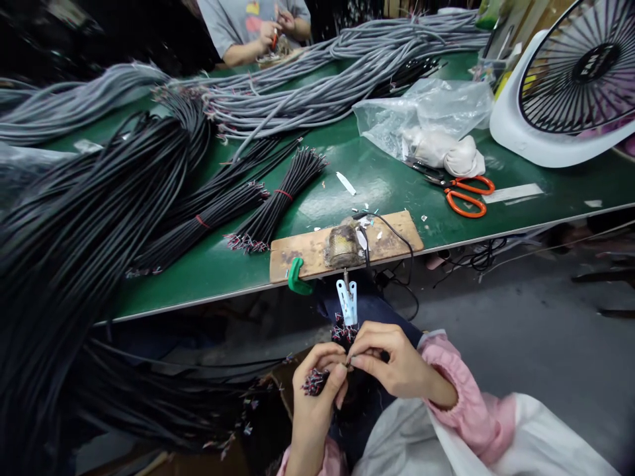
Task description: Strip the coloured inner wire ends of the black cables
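My left hand (317, 383) is closed around a bunch of black cables (314, 381) whose stripped coloured wire ends stick out by my fingers. My right hand (391, 360) pinches one wire end right beside the left thumb. Both hands are low in front of my lap, below the table edge. Just above them hangs a small white clip-like tool (347, 301) fixed under a wooden board (312, 251) clamped to the green table (198, 277). A lump of a brownish device (343, 246) sits on that board.
Large bundles of black cables (99, 218) and grey cables (307, 86) cover the table's left and back. Orange-handled scissors (461, 192), a plastic bag (426, 116) and a white fan (570, 86) lie at the right. Another person's hands (275, 30) work across the table.
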Demonstrator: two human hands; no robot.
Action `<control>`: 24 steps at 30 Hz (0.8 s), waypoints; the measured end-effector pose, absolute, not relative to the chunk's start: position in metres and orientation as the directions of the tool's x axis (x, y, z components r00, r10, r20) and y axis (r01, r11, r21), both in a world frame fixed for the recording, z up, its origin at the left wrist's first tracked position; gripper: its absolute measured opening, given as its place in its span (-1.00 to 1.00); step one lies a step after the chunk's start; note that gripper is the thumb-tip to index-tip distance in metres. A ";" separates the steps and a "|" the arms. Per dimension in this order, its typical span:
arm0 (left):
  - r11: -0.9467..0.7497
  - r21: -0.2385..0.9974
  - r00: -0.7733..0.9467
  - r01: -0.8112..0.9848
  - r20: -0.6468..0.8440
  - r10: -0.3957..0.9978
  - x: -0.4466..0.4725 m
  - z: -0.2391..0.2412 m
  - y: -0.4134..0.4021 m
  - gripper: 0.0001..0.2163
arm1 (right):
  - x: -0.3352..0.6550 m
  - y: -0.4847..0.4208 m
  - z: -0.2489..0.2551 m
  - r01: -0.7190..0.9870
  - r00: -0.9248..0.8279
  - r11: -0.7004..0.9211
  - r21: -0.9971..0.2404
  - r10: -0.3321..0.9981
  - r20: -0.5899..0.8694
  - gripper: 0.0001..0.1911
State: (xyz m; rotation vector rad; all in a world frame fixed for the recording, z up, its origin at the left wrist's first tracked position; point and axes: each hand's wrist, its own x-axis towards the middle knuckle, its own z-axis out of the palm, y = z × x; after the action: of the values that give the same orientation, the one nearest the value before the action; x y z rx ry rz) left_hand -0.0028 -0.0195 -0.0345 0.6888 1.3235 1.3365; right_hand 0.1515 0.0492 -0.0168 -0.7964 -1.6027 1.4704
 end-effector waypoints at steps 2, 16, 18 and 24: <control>0.188 0.946 -0.296 -0.265 -0.265 0.918 0.000 -0.033 -0.018 -0.77 | 0.146 0.049 -0.020 -0.079 -0.453 0.112 -0.991 0.881 0.135 -0.75; 0.048 0.988 -0.262 -0.145 -0.085 0.961 0.006 -0.028 -0.011 -0.90 | 0.138 0.053 -0.022 -0.083 -0.422 0.205 -0.975 0.880 0.220 -0.88; 0.039 0.981 -0.247 -0.192 -0.087 0.965 0.007 -0.027 -0.010 -0.86 | 0.139 0.055 -0.020 -0.078 -0.413 0.231 -0.970 0.878 0.242 -0.91; -0.010 0.985 -0.358 0.173 0.072 0.931 0.000 -0.025 -0.011 -0.91 | 0.141 0.062 -0.018 -0.096 -0.446 0.259 -0.961 0.852 0.274 -0.88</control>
State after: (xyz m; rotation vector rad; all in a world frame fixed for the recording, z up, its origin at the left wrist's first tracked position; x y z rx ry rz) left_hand -0.0004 -0.0106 -0.0252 1.1683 1.5927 1.4289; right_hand 0.1407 0.0623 -0.0179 -0.7117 -1.6366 1.3332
